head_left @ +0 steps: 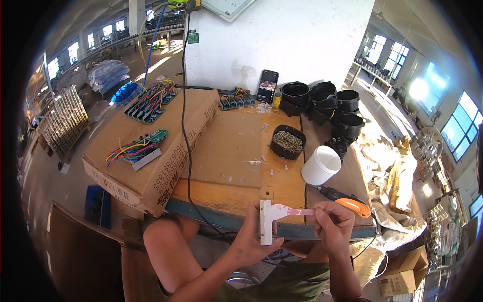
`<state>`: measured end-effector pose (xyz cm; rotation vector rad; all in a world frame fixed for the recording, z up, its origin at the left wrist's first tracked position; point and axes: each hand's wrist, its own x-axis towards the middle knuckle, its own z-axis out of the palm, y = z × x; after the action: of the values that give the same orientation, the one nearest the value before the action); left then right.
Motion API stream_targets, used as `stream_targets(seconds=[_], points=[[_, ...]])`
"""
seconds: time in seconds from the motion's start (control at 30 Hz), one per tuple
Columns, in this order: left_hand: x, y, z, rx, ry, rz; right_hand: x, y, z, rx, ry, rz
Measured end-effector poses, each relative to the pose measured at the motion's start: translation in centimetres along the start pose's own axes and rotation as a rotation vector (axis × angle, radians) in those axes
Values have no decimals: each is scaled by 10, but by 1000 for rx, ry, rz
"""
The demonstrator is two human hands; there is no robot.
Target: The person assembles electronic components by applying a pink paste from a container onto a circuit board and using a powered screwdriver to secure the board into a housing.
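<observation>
Over the table's near edge, my left hand (247, 240) grips a narrow, upright white bar (265, 231) with small holes near its ends. My right hand (334, 224) pinches the end of a flat pink strip (302, 212) smeared with white. The strip's other end meets a white flared patch at the bar's upper side, so the two form a sideways T. Whether they are joined or only touching, I cannot tell. Just beyond my right hand lies an orange-and-black corded hand tool (352, 205).
A cardboard box (168, 168) at left carries wired green circuit boards (151, 103). A black bowl (288, 152) of small metal screws, a white cup (321, 166) and several black round housings (295, 95) stand at right. A phone (267, 86) leans at the back; a black cable (185, 126) hangs across the table.
</observation>
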<state>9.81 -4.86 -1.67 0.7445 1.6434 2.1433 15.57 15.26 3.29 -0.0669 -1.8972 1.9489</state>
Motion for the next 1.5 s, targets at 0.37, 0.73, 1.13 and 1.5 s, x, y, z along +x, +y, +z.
stream_targets(seconds=[0.37,0.73,1.13,1.5], points=[[-1,1,0,-58,-85,-8,14,1,1,-48,76,-67],[11,-5,6,-90,-44,-34,17,-7,-3,93,172,34],[148,40,32,578,26,176,99,9,-83,523,253,264],[147,43,42,981,60,159,118,-10,-147,-879,336,-213]])
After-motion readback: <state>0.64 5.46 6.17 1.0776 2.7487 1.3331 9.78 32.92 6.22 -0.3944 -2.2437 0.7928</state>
